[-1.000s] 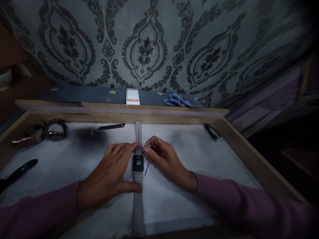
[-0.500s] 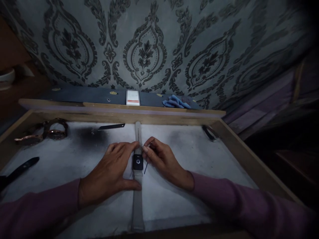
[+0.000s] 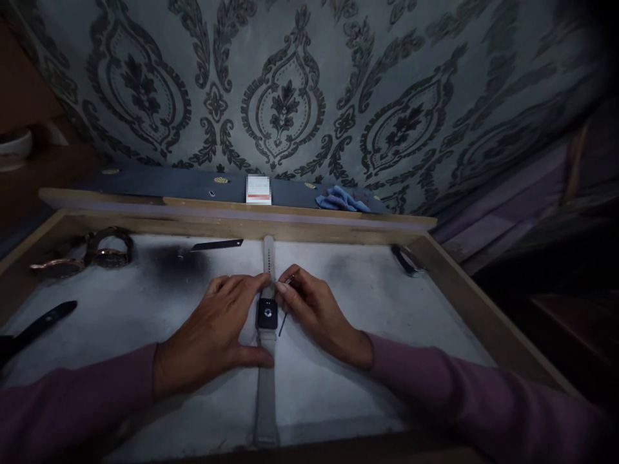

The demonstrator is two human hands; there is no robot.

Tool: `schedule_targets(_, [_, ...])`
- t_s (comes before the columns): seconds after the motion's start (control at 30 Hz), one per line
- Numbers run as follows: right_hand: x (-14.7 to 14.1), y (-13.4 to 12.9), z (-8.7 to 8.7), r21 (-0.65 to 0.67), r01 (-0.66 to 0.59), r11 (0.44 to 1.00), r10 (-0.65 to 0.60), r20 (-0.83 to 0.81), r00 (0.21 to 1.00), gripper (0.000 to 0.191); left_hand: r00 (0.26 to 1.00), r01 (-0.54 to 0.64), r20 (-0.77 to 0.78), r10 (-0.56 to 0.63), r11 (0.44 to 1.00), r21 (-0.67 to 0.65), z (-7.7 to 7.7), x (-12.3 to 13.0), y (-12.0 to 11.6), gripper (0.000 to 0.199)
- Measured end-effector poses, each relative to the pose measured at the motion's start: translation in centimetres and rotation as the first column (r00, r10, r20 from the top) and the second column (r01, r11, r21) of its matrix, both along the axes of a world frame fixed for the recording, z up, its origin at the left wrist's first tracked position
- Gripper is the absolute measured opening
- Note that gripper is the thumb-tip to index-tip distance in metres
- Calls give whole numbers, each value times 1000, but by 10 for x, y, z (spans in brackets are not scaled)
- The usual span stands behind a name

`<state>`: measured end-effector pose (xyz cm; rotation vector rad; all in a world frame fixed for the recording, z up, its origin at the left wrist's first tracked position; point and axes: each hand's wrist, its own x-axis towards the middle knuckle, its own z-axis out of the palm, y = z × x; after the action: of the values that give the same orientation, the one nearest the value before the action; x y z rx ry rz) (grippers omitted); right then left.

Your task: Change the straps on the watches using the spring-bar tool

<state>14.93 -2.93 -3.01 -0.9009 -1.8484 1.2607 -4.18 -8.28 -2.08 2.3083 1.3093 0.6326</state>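
Observation:
A smartwatch (image 3: 267, 314) with a pale grey strap (image 3: 267, 393) lies stretched lengthwise in front of me. Its dark side, bearing a round light mark and two small dots, faces up. My left hand (image 3: 210, 332) holds it from the left, fingertips at the strap above the case and thumb across the strap below. On the other side, my right hand (image 3: 309, 306) pinches a slim tool, partly hidden by the fingers, beside the upper end of the case. A thin dark rod (image 3: 283, 324) shows under that hand; whether it belongs to the tool, I cannot tell.
Wooden edges (image 3: 483, 309) surround the white work surface (image 3: 358, 399). Watches (image 3: 111, 254) stand at the back left, above a black strap (image 3: 46, 325). A dark blade (image 3: 216, 245) lies behind my left hand, another band (image 3: 406, 260) at the back right. A blue cloth (image 3: 341, 198) rests beyond.
Both hands stay at the smartwatch in nearly the same pose. The view has shifted very slightly.

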Motion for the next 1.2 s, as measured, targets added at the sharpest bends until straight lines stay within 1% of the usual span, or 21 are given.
schedule_targets(0.37, [0,-2,5,41,1,999,-3,47,999,16,1000,-16,17,16,1000,-22,1,0,-1,91])
schedule_targets(0.53, [-1,-1,2,71,1,997,-4,43,999,16,1000,-6,25,6,1000,-7,0,0,0,92])
schedule_targets(0.77, [-2,0,1,76,-3,997,-1,44,999,15,999,-23,27,23,1000,-3,-1,2,0,92])
schedule_targets(1.07, [-1,0,6,137,-27,990,16,82,996,15,1000,-7,13,7,1000,6,0,1,0,93])
schedule_targets(1.2, [-1,0,7,140,-28,990,16,90,996,15,1000,-9,9,9,1000,8,0,1,0,93])
